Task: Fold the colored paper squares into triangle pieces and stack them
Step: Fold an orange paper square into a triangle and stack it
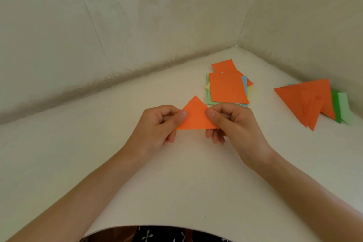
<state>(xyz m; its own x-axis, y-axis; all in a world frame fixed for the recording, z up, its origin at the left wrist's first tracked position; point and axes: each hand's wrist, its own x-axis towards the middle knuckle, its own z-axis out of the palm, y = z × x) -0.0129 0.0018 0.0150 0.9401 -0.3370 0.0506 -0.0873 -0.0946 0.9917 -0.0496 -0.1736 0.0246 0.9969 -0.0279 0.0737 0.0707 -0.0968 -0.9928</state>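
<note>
Between left hand (157, 124) and right hand (231, 122), pinched orange triangle (195, 115).

No legible text, label, brand, number or sign found. Inspected and unmarked: orange folded paper triangle (195, 116), pile of colored paper squares (227, 88), stack of orange and green folded triangles (306, 100), pale surface (176, 173). Cream wallpaper (127, 6): faint floral relief only.

The white table (176, 179) bears a pile of squares (227, 89) and stacked triangles (302, 98).
</note>
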